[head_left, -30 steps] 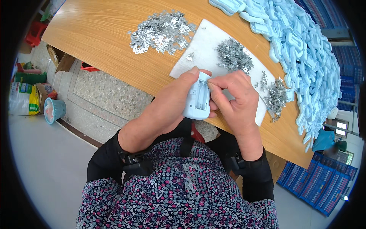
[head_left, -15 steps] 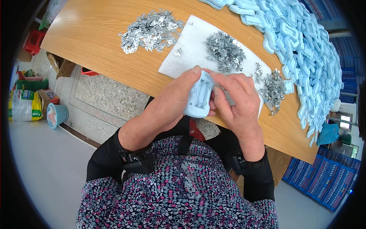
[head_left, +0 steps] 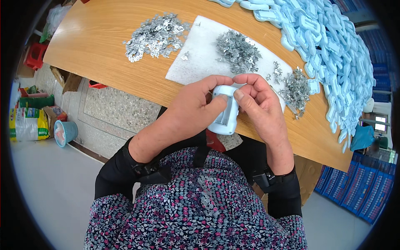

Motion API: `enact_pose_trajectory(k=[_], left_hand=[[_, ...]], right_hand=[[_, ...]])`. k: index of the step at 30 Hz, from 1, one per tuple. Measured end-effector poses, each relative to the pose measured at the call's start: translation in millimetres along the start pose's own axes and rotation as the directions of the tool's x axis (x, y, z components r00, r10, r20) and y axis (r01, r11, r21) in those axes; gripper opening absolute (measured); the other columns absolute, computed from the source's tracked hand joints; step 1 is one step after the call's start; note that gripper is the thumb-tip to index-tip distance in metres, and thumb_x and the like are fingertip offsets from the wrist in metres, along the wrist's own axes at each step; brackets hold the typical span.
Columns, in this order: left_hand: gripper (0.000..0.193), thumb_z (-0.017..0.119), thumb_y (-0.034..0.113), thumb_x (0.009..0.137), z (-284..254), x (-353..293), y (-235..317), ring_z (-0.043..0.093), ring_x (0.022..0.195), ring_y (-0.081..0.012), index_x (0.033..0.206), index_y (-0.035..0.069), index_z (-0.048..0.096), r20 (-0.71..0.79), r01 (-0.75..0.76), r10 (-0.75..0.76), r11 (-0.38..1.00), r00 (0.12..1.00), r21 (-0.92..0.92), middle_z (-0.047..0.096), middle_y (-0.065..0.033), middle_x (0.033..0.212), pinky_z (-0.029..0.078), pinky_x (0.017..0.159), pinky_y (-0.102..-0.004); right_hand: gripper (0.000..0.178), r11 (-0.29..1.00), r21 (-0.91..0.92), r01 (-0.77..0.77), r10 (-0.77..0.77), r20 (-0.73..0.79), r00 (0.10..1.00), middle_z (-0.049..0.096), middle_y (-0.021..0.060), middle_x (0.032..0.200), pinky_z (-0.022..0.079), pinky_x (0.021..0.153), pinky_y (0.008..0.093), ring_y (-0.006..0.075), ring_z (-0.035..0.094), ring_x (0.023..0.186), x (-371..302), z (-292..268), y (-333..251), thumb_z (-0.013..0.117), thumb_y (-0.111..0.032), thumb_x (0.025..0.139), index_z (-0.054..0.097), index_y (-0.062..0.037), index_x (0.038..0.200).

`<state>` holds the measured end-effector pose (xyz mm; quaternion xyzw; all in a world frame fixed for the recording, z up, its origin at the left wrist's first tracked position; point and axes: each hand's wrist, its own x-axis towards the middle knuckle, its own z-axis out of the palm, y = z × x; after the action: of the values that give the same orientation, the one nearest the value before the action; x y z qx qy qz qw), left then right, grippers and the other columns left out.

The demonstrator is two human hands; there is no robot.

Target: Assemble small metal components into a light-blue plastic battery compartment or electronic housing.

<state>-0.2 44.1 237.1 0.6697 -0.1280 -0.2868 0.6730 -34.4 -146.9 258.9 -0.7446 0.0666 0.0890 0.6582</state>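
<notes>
Head view: the left hand (head_left: 189, 102) and right hand (head_left: 264, 102) grasp the blue case (head_left: 223, 129) between them. The left thumb (head_left: 217, 105) covers the far end of the slot (head_left: 226, 114); the right thumb (head_left: 246, 101) bears just beside it. Any pinched part cannot be told. Recommended: brace the case underneath, press squarely. Metal parts (head_left: 238, 51) lie beyond the fingertips.

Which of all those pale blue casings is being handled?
The casing held in the left hand, with the right hand at its upper end; the other casings lie on the table, to the right.
</notes>
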Motion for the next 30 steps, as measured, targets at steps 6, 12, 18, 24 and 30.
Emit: enact_pose_trajectory(k=[6,12,18,24,30], left_hand=[[0.038,0.046,0.015,0.100,5,8,-10,0.058,0.076,-0.0089,0.135,0.002,0.054,-0.009,-0.162,0.168,0.964,0.986,0.213,0.063,-0.0047,0.087,0.049,0.069,-0.0263],[0.039,0.038,0.028,0.106,-2,13,2,0.053,0.069,-0.0142,0.134,0.004,0.051,0.212,0.263,-0.171,0.788,0.962,-0.557,0.055,-0.0070,0.086,0.046,0.057,-0.0294],[0.044,0.039,0.041,0.106,-4,8,-10,0.051,0.068,-0.0137,0.129,0.005,0.051,0.372,0.336,-0.090,0.653,0.924,-0.678,0.055,-0.0095,0.093,0.043,0.054,-0.0273],[0.048,0.039,0.043,0.106,0,11,-23,0.049,0.068,-0.0131,0.133,0.005,0.048,0.528,0.459,-0.026,0.533,0.849,-0.711,0.056,-0.0177,0.106,0.041,0.051,-0.0255],[0.043,0.032,0.035,0.109,19,14,-30,0.053,0.066,-0.0155,0.141,0.009,0.046,0.629,0.544,0.127,0.391,0.767,-0.742,0.065,-0.0216,0.111,0.039,0.048,-0.0259]], right_hand=[[0.028,0.996,-0.052,0.069,-0.068,0.027,0.997,0.064,0.0042,0.102,0.048,0.087,0.0277,0.0102,0.058,0.095,-1,3,4,0.062,-0.014,0.096,0.057,-0.0013,0.120],[0.033,0.988,-0.047,0.148,-0.150,-0.060,0.987,0.066,0.0095,0.109,0.048,0.091,0.0292,0.0133,0.061,0.101,-2,0,12,0.063,-0.012,0.096,0.057,-0.0011,0.126],[0.028,0.996,-0.022,0.084,-0.085,-0.047,0.995,0.071,0.0105,0.104,0.050,0.086,0.0285,0.0137,0.065,0.095,0,3,10,0.069,-0.015,0.092,0.068,0.0021,0.115],[0.025,1.000,-0.026,-0.003,0.004,0.010,1.000,0.073,0.0073,0.103,0.051,0.085,0.0283,0.0138,0.067,0.097,-5,-15,12,0.069,-0.014,0.092,0.071,0.0007,0.113],[0.024,0.984,0.120,0.133,-0.123,-0.089,0.988,0.072,0.0057,0.105,0.053,0.082,0.0286,0.0132,0.067,0.088,-29,-23,11,0.067,-0.009,0.094,0.070,0.0004,0.116]])
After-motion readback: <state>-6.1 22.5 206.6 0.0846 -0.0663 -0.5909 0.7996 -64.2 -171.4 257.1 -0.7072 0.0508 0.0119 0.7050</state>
